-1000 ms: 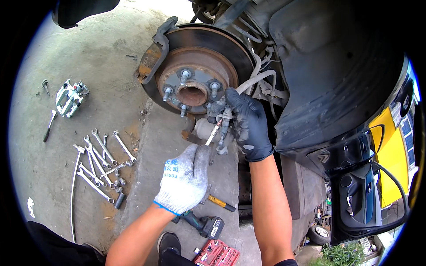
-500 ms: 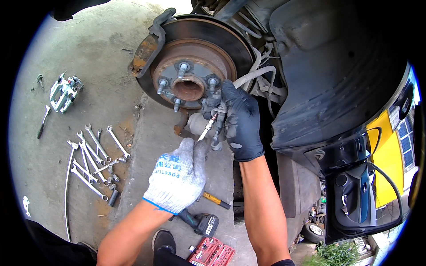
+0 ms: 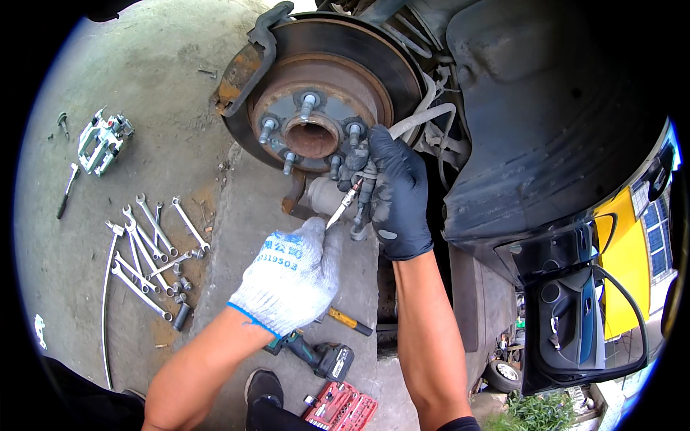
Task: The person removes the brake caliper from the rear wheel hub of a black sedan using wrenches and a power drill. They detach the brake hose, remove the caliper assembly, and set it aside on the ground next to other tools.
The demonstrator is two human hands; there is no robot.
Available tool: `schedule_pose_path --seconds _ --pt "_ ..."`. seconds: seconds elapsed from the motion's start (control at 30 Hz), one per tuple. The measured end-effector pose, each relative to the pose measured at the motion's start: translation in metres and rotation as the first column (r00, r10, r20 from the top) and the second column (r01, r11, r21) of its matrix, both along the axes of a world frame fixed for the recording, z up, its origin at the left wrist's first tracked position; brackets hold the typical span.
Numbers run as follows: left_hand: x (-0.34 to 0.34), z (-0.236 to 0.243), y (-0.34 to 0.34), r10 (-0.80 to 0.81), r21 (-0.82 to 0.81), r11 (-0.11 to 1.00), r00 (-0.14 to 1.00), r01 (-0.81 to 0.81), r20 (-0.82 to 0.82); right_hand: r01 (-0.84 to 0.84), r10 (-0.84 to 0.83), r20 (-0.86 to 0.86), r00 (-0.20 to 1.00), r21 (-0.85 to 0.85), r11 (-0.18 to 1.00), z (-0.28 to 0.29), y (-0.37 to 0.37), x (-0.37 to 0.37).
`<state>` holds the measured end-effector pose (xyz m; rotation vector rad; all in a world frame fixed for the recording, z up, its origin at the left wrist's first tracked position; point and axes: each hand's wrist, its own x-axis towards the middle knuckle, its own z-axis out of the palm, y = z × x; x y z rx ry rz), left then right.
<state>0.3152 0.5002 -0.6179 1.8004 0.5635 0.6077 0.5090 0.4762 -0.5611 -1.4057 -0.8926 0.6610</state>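
A rusty brake disc [image 3: 338,79] with studs is mounted on the car at top centre. Below its hub, my right hand [image 3: 397,194] in a black glove is closed around a dark grey brake assembly [image 3: 363,205] beside a grey hose [image 3: 424,113]. My left hand [image 3: 291,276], in a white knit glove with blue cuff, is closed on a slim silver tool [image 3: 341,210], whose upper tip meets that assembly; the tool's lower end is hidden in my fingers.
Several wrenches [image 3: 144,255], sockets [image 3: 181,316] and a silver caliper [image 3: 100,140] lie left. Below are a hammer [image 3: 348,322], cordless power tool [image 3: 316,355] and red socket case [image 3: 348,409]. The wheel-arch liner [image 3: 532,108] and open car door [image 3: 560,323] are right.
The view has shifted slightly. My left forearm has swung a little leftwards and the slim tool appears somewhat more slanted. Both hands keep their grips.
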Motion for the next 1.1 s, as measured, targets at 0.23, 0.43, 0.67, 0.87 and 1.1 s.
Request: schedule_pose_path --seconds 0.23,0.43,0.67,0.87,1.1 --pt "0.012 -0.020 -0.009 -0.042 -0.058 0.997 0.986 0.052 0.162 -0.034 0.035 -0.063 0.997 0.023 0.999 0.003 -0.002 -0.002" --pt "-0.017 0.015 0.023 -0.266 -0.423 0.824 0.916 0.378 0.300 -0.013 0.012 -0.070 0.997 -0.019 1.000 0.005 -0.002 -0.002" --pt "-0.043 0.064 0.098 -0.245 -0.905 0.293 0.939 0.308 0.241 0.013 -0.013 -0.015 1.000 0.009 1.000 0.000 -0.001 -0.002" --pt "-0.044 0.097 0.078 -0.133 -0.951 0.223 0.973 0.212 0.186 0.017 -0.018 0.049 0.999 0.023 1.000 -0.003 0.001 -0.004" --pt "-0.041 0.131 0.056 -0.197 -0.880 0.462 0.980 0.112 0.022 0.123 -0.124 0.223 0.967 0.018 0.992 -0.005 0.001 -0.016"
